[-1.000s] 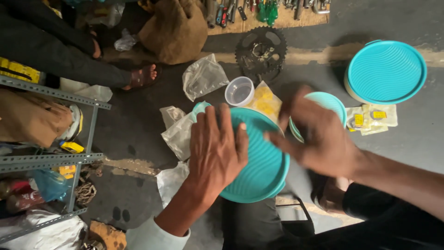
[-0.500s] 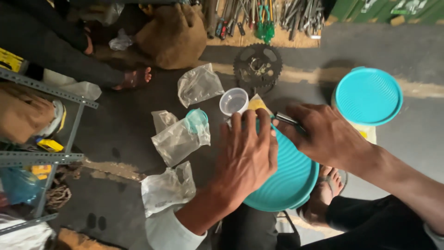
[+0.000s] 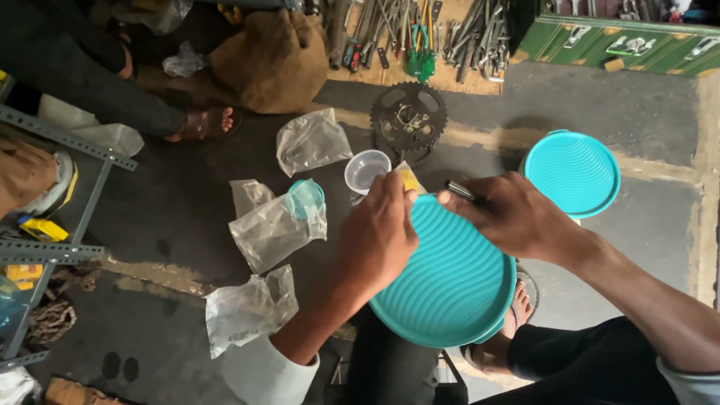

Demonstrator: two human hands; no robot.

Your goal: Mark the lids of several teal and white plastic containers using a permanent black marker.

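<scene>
The floor is filling most of the frame, grey concrete with many loose things on it. At the lower centre the big teal lid is resting tilted over the person's lap, not on the floor. The left hand is lying with curled fingers on the lid's upper left rim, pressing it. The right hand is at the upper right rim, closed around a thin dark tool whose tip is pointing to the left; what kind of tool it is I cannot tell.

In my judgement the lid is sitting without firm support, so a hard push from the tool could be making it slip off the lap. The tool tip is also pointing toward the left fingers, so it could be hitting them if it is sliding.

A second teal lid is lying at the upper right. A sprocket is at the upper centre. The plastic bags are lying at the centre left. The clear cup and a yellow piece are just above the left hand, so a slipping lid could be knocking the cup over.
</scene>
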